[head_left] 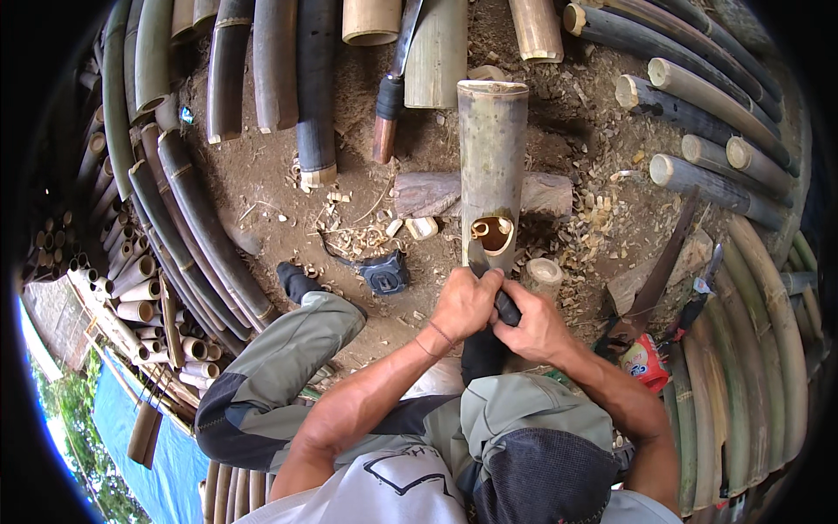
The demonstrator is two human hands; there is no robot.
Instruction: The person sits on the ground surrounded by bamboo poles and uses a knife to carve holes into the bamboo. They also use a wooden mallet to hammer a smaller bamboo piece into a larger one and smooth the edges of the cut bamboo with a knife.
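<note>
A thick bamboo tube [493, 148] lies in front of me, its far part resting across a short log [425, 194]. An oval hole is cut in its upper side near my end, with curled shavings inside the hole. Both hands are closed on one knife [477, 255], whose blade tip is at the near edge of that hole. My right hand [537, 325] grips the dark handle, and my left hand [468, 303] is wrapped close to the blade, against the right. The fingers partly hide the knife.
Bamboo poles [231, 70] lie at the far left, with more at the right. A machete [388, 118] with a wrapped handle leans at the back. On the ground are a dark tape measure [384, 272], a handsaw [656, 284], a red packet [644, 362] and scattered shavings.
</note>
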